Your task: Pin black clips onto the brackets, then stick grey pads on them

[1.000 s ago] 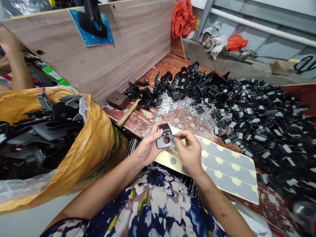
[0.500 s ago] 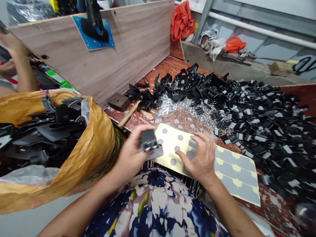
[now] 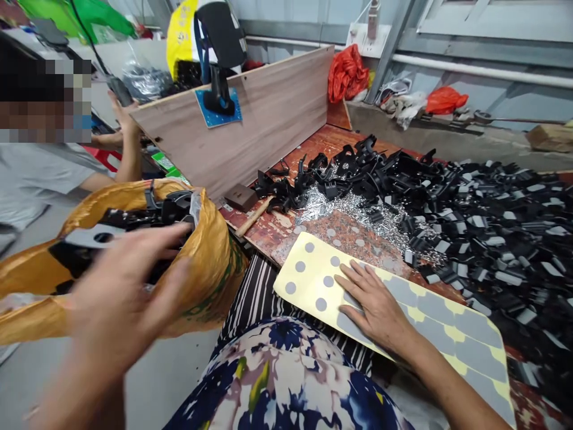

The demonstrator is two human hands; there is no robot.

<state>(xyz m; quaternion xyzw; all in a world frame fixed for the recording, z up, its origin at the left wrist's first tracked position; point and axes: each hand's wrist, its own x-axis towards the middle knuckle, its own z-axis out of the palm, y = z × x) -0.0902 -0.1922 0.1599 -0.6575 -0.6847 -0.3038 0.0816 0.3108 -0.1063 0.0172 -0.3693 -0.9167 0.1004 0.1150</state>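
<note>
My left hand (image 3: 125,292), smeared by motion, is over the mouth of the orange woven bag (image 3: 224,263), its thumb and fingers apart. Just beyond it in the bag is a black plastic part (image 3: 80,242) with a grey face and a round hole. More black parts (image 3: 172,206) fill the bag around it. My right hand (image 3: 373,301) lies flat on a pale yellow sticker sheet (image 3: 304,298), fingers stretched out. Grey round stickers sit at the sheet's left end, and larger grey pads cover its right part.
A big heap of black plastic parts (image 3: 487,233) covers the right of the red table. Near it are loose metal pins (image 3: 313,206), a hammer (image 3: 253,218) and a brown block (image 3: 240,197). A wooden board (image 3: 286,107) stands behind. Another person's arm (image 3: 128,143) is at left.
My left hand has moved left from the sheet to the bag, and the black part it held has left its grip. My right hand has flattened onto the sheet. The view has turned left.
</note>
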